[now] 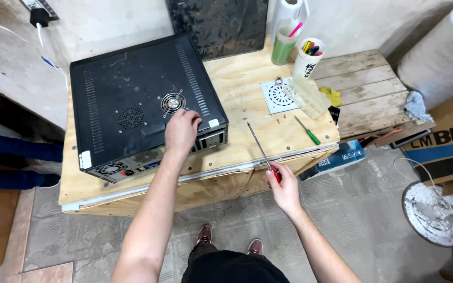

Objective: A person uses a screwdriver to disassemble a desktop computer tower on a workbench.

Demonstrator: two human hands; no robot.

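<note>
Hands: left (182,131) on computer case (137,105), right (285,184) gripping screwdriver (262,151)

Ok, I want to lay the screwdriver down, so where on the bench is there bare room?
Bare plywood lies between the computer case and the round vent cover, running down to the bench edge by the right hand holding the screwdriver. The slatted boards are mostly bare. It is crowded around the cups, plastic box and green screwdriver.

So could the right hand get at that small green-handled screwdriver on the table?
Probably yes: the green-handled screwdriver lies in the open with bare tabletop around it, but the right hand already grips a red-handled screwdriver.
</note>
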